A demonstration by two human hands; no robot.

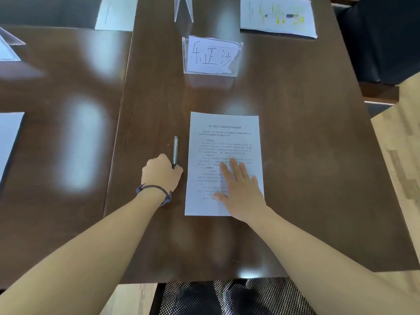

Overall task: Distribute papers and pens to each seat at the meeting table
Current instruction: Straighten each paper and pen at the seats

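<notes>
Right hand [241, 189] flat, fingers straight, pressing sheet [223, 155] onto bench [306, 178], likely to stop it sliding while being squared to seat. Sheet lies near front edge of bench, in line with name card [212, 56] further in. Left hand [162, 175] curled round lower end of pen [175, 151], laying it just beside sheet's left edge, parallel, not touching. Open bench right of sheet and between sheet and card; seam close on left. More paper [277, 15] at far right corner, another sheet [9, 142] at left edge.
</notes>
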